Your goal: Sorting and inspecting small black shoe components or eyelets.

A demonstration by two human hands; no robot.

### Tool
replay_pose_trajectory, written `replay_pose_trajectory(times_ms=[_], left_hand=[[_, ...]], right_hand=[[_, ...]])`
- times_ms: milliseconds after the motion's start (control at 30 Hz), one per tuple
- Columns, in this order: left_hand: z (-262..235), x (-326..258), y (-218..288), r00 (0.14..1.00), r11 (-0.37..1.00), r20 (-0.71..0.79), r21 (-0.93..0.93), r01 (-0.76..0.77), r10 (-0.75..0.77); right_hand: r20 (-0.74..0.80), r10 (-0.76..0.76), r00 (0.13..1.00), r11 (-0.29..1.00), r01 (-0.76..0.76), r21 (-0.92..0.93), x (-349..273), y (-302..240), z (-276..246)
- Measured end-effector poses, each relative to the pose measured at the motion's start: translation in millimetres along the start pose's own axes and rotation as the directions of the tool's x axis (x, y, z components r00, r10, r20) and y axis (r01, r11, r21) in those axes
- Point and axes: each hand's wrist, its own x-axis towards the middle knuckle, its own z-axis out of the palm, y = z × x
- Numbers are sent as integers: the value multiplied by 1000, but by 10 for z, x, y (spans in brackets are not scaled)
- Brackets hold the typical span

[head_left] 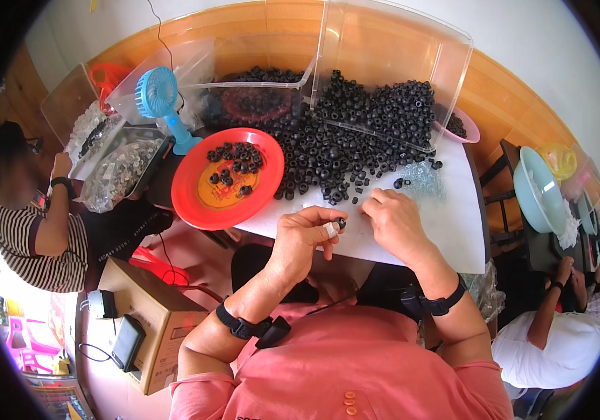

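Note:
Between the thumb and fingers of my left hand [300, 234], a small round black plastic part with a hole [341, 222] is pinched. White tape wraps the thumb. Just to its right, my right hand [392, 218] is low over the white table surface [447, 238], its fingertips drawn together; whether anything is in them I cannot make out. Beyond both hands spreads a heap of black plastic parts [314, 157], some loose near my fingers. Left of the heap, a red plate [186, 183] carries several larger black pieces.
A clear bin [398, 28] lies tipped behind the heap. A blue fan [158, 94] stands behind the plate. A pink bowl [471, 127] sits at the back right. People sit at both sides. A cardboard box [153, 329] is at lower left; a light-blue basin [534, 196] is right.

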Motion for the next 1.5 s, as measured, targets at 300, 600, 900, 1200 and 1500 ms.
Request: replay_pose_trajectory(times_ms=[300, 600, 900, 1200, 1500], left_hand=[[77, 76, -56, 1000, 999, 13, -27, 24, -23], [160, 74, -46, 998, 998, 37, -45, 51, -50], [190, 112, -74, 996, 997, 38, -21, 78, -77], [196, 64, -132, 998, 998, -3, 9, 57, -57], [201, 43, -109, 998, 998, -13, -25, 66, -66]], right_hand=[[-71, 25, 997, 997, -30, -69, -50, -56, 53], [64, 415, 907, 534, -300, 790, -69, -78, -177], [129, 379, 916, 532, -330, 780, -16, -206, -248], [-152, 213, 965, 867, -114, 485, -47, -291, -142], [-116, 157, 981, 805, -60, 590, -84, -212, -216]])
